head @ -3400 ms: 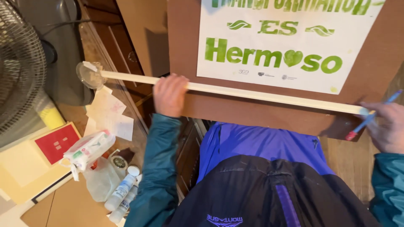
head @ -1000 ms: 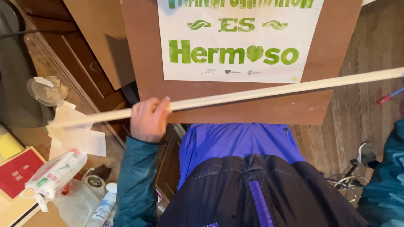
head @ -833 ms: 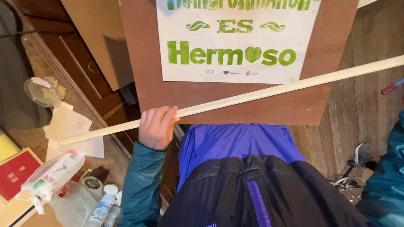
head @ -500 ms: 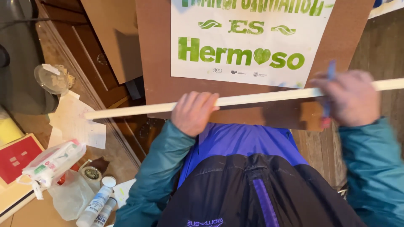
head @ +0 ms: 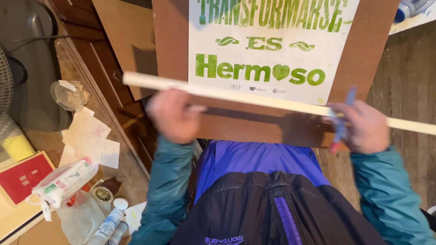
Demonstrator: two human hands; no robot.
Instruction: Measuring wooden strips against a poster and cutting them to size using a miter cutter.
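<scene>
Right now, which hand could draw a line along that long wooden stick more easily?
Probably the right hand. It already holds a blue pen right against the wooden stick, over the brown board. The left hand holds no pen; blurred, it sits just under the stick, seemingly steadying it.

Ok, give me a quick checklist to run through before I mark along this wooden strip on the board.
1. Wooden strip lies across the brown board, below the green-printed poster: ok.
2. Left hand pinning the strip: cannot tell, hand is blurred.
3. Right hand on the strip: ok.
4. Blue pen in the right hand: ok.
5. Strip level with the poster's edge: not ok, it slopes down to the right.
</scene>
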